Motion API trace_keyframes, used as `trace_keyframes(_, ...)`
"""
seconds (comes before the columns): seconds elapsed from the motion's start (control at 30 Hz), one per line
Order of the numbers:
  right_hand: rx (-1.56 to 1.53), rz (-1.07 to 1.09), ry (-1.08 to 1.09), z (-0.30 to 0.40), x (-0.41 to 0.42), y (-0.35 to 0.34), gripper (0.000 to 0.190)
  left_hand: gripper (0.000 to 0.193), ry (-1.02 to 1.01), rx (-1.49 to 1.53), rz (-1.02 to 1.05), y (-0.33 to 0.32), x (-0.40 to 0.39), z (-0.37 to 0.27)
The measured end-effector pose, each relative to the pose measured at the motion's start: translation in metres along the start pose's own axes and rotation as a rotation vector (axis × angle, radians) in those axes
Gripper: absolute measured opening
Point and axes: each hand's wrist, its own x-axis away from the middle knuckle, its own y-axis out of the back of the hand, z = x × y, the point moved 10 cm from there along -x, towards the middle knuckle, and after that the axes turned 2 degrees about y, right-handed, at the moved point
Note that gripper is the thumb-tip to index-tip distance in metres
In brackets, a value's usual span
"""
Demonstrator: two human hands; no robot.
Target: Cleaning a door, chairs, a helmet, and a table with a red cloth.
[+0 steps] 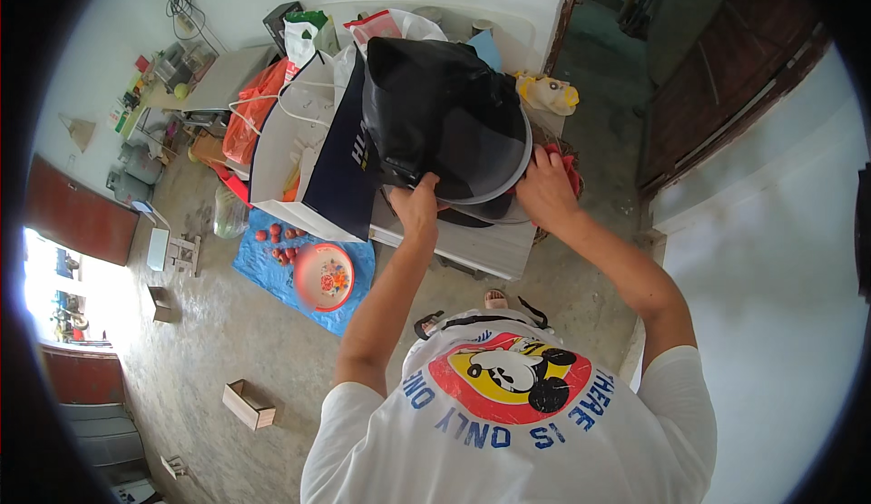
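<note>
A large black container with a glossy, bag-like surface [435, 89] and a curved grey rim leans over a pale low cabinet [476, 245]. My left hand [416, 208] pinches its near lower edge, with the thumb on top. My right hand [550, 191] is curled at the right side of the rim, beside a red item [570, 167] partly under its fingers. Exactly what those fingers grip is hidden. Under the rim another dark, round-edged piece [469, 218] shows. A large dark-blue and white paper bag [340, 164] with rope handles stands just left of the container.
An orange plastic bag [255, 109] and other bags crowd the wall side. On the floor, a blue sheet [272, 286] holds several red round fruits [275, 232] and a red-rimmed basin [348, 279]. A small wooden box [248, 405] stands farther left. A doorway [599, 62] opens at upper right.
</note>
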Motion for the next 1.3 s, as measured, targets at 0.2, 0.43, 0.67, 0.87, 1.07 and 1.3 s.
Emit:
trace_keyframes(0.2, -0.26, -0.016, -0.066, 0.02, 0.009, 0.002, 0.029, 0.029, 0.049, -0.152, -0.1, 0.019, -0.008, 0.016)
trace_keyframes(0.43, -0.796, 0.25, 0.023, 0.054, 0.031, 0.011, 0.031, 0.031, -0.075, -0.22, -0.036, 0.028, -0.026, 0.011)
trace_keyframes(0.67, -1.795, 0.272, -0.106, 0.006, 0.093, 0.032, 0.036, 0.04, -0.029, -0.082, 0.014, 0.036, -0.03, -0.002)
trace_keyframes(0.87, -2.716, -0.391, -0.735, -0.036, 0.175, -0.035, 0.051, 0.035, 0.13, 0.21, 0.13, 0.048, -0.032, -0.006)
trace_keyframes(1.07, -2.813, -0.365, -0.877, -0.003, 0.186, -0.099, 0.062, 0.042, 0.027, 0.318, 0.14, 0.042, -0.016, -0.023)
trace_keyframes(1.3, -2.655, -0.165, -0.91, 0.029, 0.138, -0.069, 0.066, 0.05, 0.201, 0.065, 0.042, 0.059, -0.003, 0.033)
